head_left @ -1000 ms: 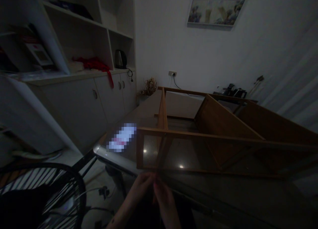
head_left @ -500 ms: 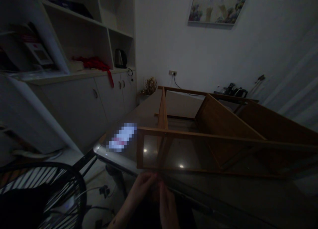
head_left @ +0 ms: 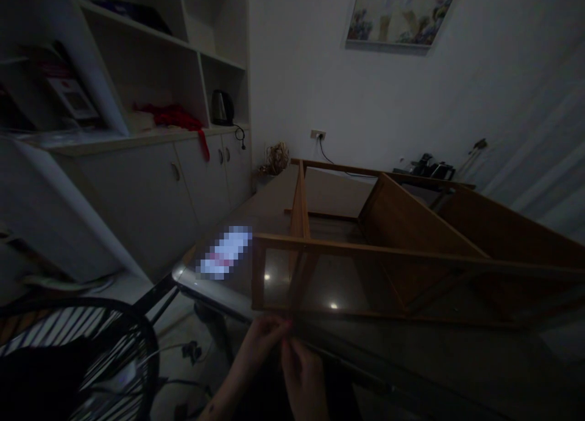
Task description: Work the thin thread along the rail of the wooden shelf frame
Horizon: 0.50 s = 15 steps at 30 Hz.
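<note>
My left hand (head_left: pixel 265 342) is closed in a pinch just off the table's near edge, its fingertips meeting those of my right hand (head_left: pixel 302 367). The right hand is also closed, thumb and fingers together. Whatever they pinch between them, if anything, is too small and dark to make out. Beyond the hands, a wooden shelf frame (head_left: pixel 356 248) lies on its side on the glossy table (head_left: pixel 269 203). Its slanted boards run to the right. A pixelated bright rectangle (head_left: pixel 226 252) lies on the table at the left of the frame.
A black slatted chair (head_left: pixel 150 342) stands at lower left, with cables on the floor beside it. White cabinets (head_left: pixel 137 183) line the left wall, holding a kettle (head_left: pixel 222 107) and red cloth (head_left: pixel 176 115). A wall socket (head_left: pixel 318 134) has a plug in it.
My right hand has shifted slightly left and turned, its fingertips now closer to the left hand's. The left hand has barely moved. The shelf frame stays where it was.
</note>
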Available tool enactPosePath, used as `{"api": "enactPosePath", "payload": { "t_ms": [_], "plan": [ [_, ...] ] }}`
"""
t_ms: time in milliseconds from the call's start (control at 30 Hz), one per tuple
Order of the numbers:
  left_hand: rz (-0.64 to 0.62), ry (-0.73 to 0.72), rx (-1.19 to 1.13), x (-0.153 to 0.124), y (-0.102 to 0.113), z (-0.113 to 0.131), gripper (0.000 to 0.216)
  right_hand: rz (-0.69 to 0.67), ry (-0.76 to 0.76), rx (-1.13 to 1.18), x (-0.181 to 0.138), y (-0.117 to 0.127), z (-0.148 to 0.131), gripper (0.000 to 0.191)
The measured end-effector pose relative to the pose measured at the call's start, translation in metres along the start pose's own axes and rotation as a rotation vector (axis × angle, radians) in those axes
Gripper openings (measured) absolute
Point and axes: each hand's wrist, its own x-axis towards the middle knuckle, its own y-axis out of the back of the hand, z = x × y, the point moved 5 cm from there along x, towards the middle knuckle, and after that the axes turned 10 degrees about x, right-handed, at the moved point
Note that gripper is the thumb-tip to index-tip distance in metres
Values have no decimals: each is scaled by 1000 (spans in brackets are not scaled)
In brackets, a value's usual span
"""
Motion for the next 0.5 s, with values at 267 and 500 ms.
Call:
{"api": "enactPosePath", "payload": {
  "t_ms": [267, 500],
  "plan": [
    [-110, 89, -176, 0, -9, -21, 49, 124, -131, 105, -9, 4, 23, 52],
    [-52, 44, -111, 0, -5, -11, 43, -37, -85, 30, 5, -1, -4, 41]
  ]
}}
